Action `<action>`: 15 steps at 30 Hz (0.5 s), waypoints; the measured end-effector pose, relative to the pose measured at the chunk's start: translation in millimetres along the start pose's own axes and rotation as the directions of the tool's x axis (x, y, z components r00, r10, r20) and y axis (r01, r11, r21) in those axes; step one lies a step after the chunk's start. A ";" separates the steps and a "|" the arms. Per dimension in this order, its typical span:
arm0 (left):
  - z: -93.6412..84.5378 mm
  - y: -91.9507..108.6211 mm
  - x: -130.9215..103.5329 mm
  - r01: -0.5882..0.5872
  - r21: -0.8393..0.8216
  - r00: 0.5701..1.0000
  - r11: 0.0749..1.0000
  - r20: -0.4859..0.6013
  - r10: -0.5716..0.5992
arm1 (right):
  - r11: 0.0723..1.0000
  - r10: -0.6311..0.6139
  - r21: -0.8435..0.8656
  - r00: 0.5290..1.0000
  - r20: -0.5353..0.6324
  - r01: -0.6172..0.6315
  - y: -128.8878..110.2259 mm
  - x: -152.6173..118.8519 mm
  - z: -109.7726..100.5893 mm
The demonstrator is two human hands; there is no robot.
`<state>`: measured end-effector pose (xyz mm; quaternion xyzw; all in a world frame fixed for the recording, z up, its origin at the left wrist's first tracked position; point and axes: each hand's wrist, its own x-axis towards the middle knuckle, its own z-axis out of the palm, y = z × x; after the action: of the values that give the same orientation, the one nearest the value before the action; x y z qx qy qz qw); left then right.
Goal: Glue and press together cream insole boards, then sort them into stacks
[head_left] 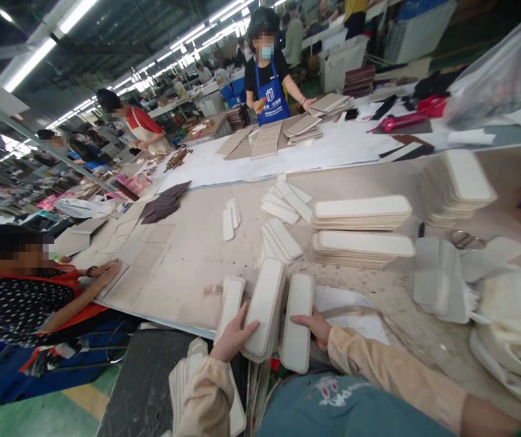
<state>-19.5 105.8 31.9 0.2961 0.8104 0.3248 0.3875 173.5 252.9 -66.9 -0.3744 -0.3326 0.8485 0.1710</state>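
Note:
My left hand point(233, 335) grips the lower end of a stack of long, round-cornered white panels point(264, 303), thumb on its near face. Right beside it, my right hand point(315, 326) is closed on another white panel point(297, 312), thumb across the front; how many lie behind it I cannot tell. Both held pieces tilt upward at the table's near edge. Just left of them, a further small stack of white panels point(230, 303) leans close to my left fingers. Loose white panels point(281, 237) lie fanned out beyond my hands.
Neat white stacks point(363, 243) stand to the right, near scissors point(468, 240) and grey pieces point(442, 279). More white panels point(187, 382) rest on a dark surface below left. A co-worker's hands point(105, 274) press on brown sheets at left. Another person point(267, 79) stands across the table.

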 end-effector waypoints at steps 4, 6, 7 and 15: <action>-4.8 6.4 6.1 -0.053 -0.085 0.984 0.995 0.165 0.066 | 1.000 0.017 0.008 0.999 -0.048 -0.017 3.8 11.9 7.0; -7.8 11.3 8.1 -0.082 -0.102 0.962 0.991 0.251 0.105 | 1.000 0.020 0.002 0.997 -0.070 -0.020 4.4 17.3 7.6; -8.8 12.9 9.0 -0.091 -0.109 0.953 0.990 0.279 0.119 | 1.000 0.020 -0.008 0.996 -0.084 -0.020 4.5 19.9 7.3; -11.3 10.6 14.8 -0.097 -0.147 0.938 0.984 0.318 0.140 | 0.981 -0.018 -0.193 0.984 -0.179 -0.017 10.6 38.8 0.6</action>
<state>-34.1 119.7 39.0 0.3686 0.6928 0.3455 0.5146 146.9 265.9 -94.1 -0.4642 -0.3969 0.7748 0.1632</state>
